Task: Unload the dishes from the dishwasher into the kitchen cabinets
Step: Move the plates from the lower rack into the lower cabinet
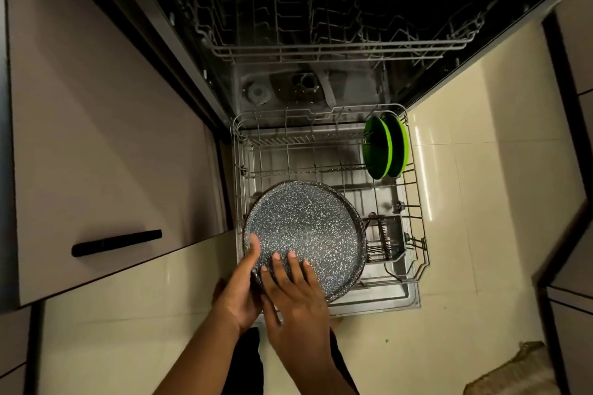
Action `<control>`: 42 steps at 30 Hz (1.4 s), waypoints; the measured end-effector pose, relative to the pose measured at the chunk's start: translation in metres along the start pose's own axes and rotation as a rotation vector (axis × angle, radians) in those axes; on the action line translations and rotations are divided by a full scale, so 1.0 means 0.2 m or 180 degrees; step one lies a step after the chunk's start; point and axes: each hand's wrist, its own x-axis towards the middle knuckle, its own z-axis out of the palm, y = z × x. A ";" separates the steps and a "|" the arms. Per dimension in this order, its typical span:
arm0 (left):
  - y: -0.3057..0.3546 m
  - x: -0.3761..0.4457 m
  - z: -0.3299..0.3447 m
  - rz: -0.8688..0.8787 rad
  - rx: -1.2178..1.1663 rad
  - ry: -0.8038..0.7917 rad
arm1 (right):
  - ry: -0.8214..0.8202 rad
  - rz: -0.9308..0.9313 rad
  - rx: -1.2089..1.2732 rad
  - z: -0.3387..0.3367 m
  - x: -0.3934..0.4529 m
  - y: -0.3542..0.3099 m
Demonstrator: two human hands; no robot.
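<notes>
A large round dark speckled plate (305, 228) is held above the front left of the pulled-out lower dishwasher rack (414, 202). My left hand (240, 289) grips its near left rim, thumb on the top face. My right hand (295, 292) lies on the plate's near face with straight fingers spread flat. Two green plates (383, 146) stand upright side by side at the rack's back right corner. The upper rack (321, 51) looks to hold no dishes.
A cutlery basket (383, 240) sits at the rack's front right. A cabinet front with a black handle (117, 242) is on the left. Tiled floor (481, 202) lies right of the dishwasher, and a brown mat (513, 372) is at the bottom right.
</notes>
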 end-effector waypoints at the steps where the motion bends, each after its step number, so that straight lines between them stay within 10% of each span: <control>1: -0.01 0.00 -0.01 0.0007 0.0055 0.0013 | -0.0038 -0.0002 0.0003 0.01 0.00 -0.01; 9: 0.06 -0.06 -0.09 -0.0004 0.0092 -0.0111 | -0.0161 0.0217 0.0602 -0.05 0.03 0.02; 20: 0.13 -0.06 -0.02 0.0411 0.0349 -0.0129 | 0.0742 0.2203 0.0479 -0.24 0.25 0.36; 26: 0.14 -0.08 0.01 0.0445 0.0329 -0.0201 | 0.0110 0.3398 0.3089 -0.29 0.30 0.46; 42: 0.14 0.18 0.20 0.0669 -0.0165 0.0125 | 0.0234 0.3235 0.2425 -0.40 0.41 0.72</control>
